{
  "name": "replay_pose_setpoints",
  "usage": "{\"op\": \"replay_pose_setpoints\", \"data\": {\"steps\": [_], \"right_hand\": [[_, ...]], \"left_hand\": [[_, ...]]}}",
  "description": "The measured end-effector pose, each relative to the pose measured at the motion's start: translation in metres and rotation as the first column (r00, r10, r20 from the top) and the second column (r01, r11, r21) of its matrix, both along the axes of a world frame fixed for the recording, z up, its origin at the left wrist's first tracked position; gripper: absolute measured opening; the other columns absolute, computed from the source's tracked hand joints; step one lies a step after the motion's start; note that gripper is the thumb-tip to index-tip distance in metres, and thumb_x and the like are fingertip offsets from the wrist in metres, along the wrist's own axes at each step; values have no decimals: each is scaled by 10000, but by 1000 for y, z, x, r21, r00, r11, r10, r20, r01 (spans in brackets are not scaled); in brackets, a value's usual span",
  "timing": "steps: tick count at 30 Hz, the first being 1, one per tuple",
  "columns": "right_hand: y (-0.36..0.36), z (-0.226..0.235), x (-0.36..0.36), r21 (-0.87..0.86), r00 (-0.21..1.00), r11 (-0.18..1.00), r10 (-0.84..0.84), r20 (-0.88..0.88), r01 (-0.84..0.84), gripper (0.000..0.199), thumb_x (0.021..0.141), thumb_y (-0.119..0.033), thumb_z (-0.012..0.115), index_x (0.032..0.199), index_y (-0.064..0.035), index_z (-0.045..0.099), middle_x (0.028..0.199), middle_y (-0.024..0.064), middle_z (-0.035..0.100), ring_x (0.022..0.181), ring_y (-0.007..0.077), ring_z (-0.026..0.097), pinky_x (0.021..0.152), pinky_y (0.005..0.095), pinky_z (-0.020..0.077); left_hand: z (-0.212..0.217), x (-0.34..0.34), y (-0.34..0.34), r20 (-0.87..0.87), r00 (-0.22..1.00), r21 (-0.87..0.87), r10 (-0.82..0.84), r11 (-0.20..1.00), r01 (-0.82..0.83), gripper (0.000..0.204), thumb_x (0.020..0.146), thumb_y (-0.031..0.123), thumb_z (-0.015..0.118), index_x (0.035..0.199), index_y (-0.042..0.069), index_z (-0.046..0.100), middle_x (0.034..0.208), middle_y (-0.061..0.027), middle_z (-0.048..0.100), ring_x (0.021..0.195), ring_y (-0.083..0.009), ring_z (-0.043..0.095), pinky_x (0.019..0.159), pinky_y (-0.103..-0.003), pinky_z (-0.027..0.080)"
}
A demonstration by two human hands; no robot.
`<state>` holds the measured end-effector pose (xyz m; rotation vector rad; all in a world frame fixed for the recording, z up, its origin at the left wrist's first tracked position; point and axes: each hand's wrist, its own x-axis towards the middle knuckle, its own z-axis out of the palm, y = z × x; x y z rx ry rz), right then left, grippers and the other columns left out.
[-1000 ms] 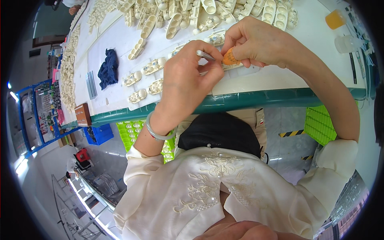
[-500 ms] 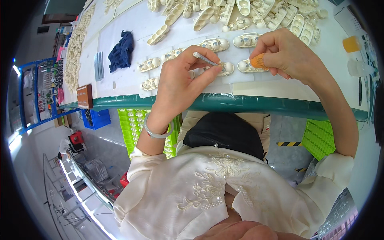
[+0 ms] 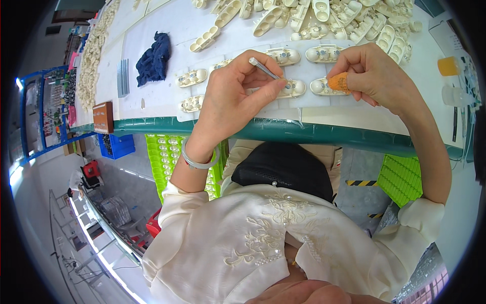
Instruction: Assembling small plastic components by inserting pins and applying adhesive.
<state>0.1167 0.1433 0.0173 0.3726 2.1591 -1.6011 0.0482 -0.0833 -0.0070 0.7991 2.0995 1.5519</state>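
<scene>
Two cream plastic parts (image 3: 309,87) lie near the table edge (image 3: 324,133); our left hand (image 3: 233,99) pinches tweezers (image 3: 266,69), right hand (image 3: 374,73) clamps an orange piece (image 3: 338,82).

Left hand (image 3: 230,99) pinching; right hand (image 3: 377,76) (likewise).

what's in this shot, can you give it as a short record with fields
left hand: left hand pinches slim metal tweezers, tip at a cream plastic part
right hand: right hand holds a small orange piece against another cream part
surface: white worktable with green edge
nearby: blue cloth, pile of cream parts
</scene>
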Motion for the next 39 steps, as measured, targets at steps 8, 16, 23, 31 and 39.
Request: {"op": "replay_pose_setpoints", "data": {"steps": [8, 16, 23, 31, 39], "right_hand": [[1, 3, 2, 13, 1000, 1000, 17, -7, -17, 116, 739, -55, 573, 797, 31, 624, 552, 27, 526, 406, 35, 411, 350, 186, 300], [-9, 8, -1, 55, 987, 997, 64, -151, -56, 196, 761, -69, 565, 911, 35, 636, 561, 31, 533, 401, 66, 442, 361, 219, 350], [-39, -1, -20, 16, 983, 986, 164, -83, -164, 210, 759, -92, 570, 918, 26, 641, 549, 47, 534, 411, 100, 492, 367, 246, 375], [-49, 7, -29, 67, 985, 983, 170, -3, -169, 124, 726, -110, 575, 702, 12, 577, 549, 52, 536, 409, 100, 474, 373, 242, 374], [-49, 1, -28, 64, 989, 989, 140, -48, -136, 161, 690, -123, 584, 762, 18, 608, 559, 47, 536, 403, 82, 454, 357, 233, 352]], "left_hand": [[11, 11, 10, -355, 932, -224, -66, 975, -16, 165, 744, -13, 651, 876, 3, 554, 795, -35, 633, 754, -119, 649, 694, -224, 519], [11, 7, 11, -401, 909, -249, -109, 969, 7, 162, 732, -14, 650, 860, 13, 554, 779, -29, 631, 741, -124, 656, 690, -235, 538], [4, 5, 12, -491, 868, -135, -79, 991, 14, 201, 696, 5, 659, 853, 41, 537, 730, -75, 609, 656, -174, 645, 596, -257, 520], [14, -13, -13, -108, 975, 225, 197, 960, -169, 126, 779, 10, 631, 873, -14, 549, 844, -22, 634, 747, -88, 614, 659, -229, 518], [1, -4, -20, -318, 947, -56, 32, 997, -53, 168, 782, 94, 653, 915, 14, 587, 757, -103, 652, 719, -195, 667, 663, -263, 524]]}}
